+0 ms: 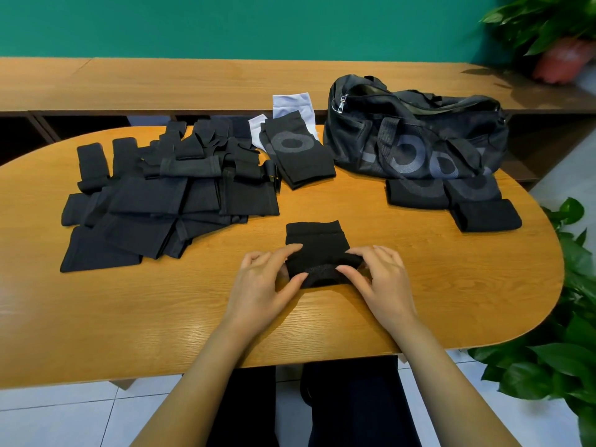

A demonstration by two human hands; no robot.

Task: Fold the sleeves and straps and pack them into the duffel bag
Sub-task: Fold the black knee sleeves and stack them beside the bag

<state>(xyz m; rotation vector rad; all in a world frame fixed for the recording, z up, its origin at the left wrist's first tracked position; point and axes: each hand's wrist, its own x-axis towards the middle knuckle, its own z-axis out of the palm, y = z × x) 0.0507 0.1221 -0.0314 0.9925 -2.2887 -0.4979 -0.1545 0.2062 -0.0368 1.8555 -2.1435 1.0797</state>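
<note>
Here, a black knitted sleeve (314,240) lies on the oval wooden tabletop (193,301) directly in front of the person, well apart from the dark mesh duffel bag (416,133) at the far right. The left hand (267,279) and the right hand (377,275) each pinch a near corner between curled fingers and thumb, raising that edge slightly. The fold looks barely begun. If one hand leads the other, the stretchy knit could fold crooked or spring back. A loose fold might also come undone when carried to the bag, where three folded black pieces (451,201) wait just in front. An untidy heap of black sleeves and straps (167,201) lies unfolded at the left.
</note>
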